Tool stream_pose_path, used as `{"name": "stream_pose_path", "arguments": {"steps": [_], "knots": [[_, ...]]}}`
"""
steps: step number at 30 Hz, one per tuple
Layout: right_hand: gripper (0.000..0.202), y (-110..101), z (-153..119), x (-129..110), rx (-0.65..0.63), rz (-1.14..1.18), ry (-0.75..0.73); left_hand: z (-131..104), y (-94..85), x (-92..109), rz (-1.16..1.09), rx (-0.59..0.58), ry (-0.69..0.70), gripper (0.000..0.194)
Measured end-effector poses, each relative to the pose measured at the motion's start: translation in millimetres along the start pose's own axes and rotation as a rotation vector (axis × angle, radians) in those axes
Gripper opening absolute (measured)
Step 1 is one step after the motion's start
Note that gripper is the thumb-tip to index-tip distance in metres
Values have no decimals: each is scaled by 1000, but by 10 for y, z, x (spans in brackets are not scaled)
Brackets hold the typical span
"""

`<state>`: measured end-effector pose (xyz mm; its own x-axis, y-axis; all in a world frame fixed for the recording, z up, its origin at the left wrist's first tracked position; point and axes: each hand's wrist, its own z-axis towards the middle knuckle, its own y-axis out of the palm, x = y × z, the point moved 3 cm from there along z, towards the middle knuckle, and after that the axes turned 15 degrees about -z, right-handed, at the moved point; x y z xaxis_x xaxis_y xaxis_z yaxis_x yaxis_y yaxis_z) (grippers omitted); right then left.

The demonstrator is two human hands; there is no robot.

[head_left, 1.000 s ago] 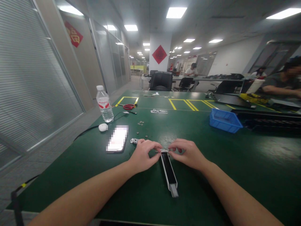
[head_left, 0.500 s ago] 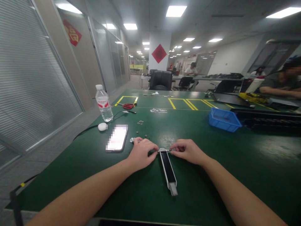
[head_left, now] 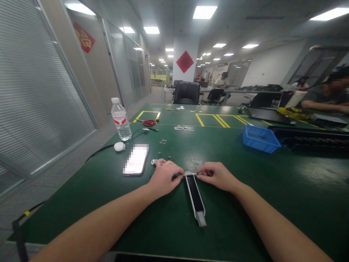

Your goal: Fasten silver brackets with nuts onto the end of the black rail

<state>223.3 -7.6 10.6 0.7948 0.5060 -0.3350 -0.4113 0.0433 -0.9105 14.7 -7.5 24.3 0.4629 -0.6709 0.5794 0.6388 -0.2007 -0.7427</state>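
Note:
A long narrow part with a white frame and a black face (head_left: 195, 194) lies on the green table, its grey tab (head_left: 201, 219) pointing towards me. At its far end, my left hand (head_left: 166, 178) pinches the left end of a thin metal rod (head_left: 184, 175) between thumb and fingers. On the opposite side my right hand (head_left: 216, 176) is closed in a pinch on the rod's right end. Fingertips cover most of the rod, so I cannot tell whether it is one piece. A small metal bracket (head_left: 153, 162) lies just beyond my left hand, partly hidden by it.
Left of my hands are a phone (head_left: 136, 160), a white case (head_left: 119, 146) and a water bottle (head_left: 121, 122). Several small nuts (head_left: 163, 142) lie farther off, with red-handled scissors (head_left: 148, 123) behind. A blue bin (head_left: 260, 138) stands right; a person (head_left: 331, 94) sits beyond.
Both hands keep their pinch at the part's far end, with almost no movement. The whole view has shifted very slightly.

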Motion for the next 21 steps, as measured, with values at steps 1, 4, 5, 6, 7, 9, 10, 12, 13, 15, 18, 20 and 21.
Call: {"name": "stream_pose_path", "arguments": {"steps": [1,4,5,6,7,9,10,12,13,15,18,20,21], "knots": [[16,-3,0,-2,-1,-1,4,1,-1,4,1,-1,-3,12],[16,-13,0,-11,0,-5,0,2,-4,12,8,-4,-10,13],[16,-16,0,-14,4,-7,-4,2,-5,13,10,-4,-10,13],[15,-18,0,-16,6,-9,-7,2,-5,14,11,-5,-8,13],[15,-19,-1,-17,7,-11,-10,1,-5,15,13,-2,-7,13],[14,-19,-1,-18,10,-17,-18,1,-5,14,13,0,-5,13],[15,-19,-1,-20,9,-20,-22,2,-5,14,12,1,-5,13],[15,-19,0,-23,8,-25,-26,4,-4,13,10,2,-6,12],[16,-20,0,-25,7,-26,-22,6,-3,13,8,1,-8,12],[16,-22,-1,-31,3,-27,-12,8,-2,13,8,-2,-11,13],[15,-27,-3,-43,-5,-25,-4,9,-2,16,9,-9,-17,13],[15,-29,-5,-48,-17,-20,-2,7,-4,20,8,-8,-16,13],[15,-28,-6,-49,-21,-18,-1,5,-5,22,8,-6,-16,13]]}}
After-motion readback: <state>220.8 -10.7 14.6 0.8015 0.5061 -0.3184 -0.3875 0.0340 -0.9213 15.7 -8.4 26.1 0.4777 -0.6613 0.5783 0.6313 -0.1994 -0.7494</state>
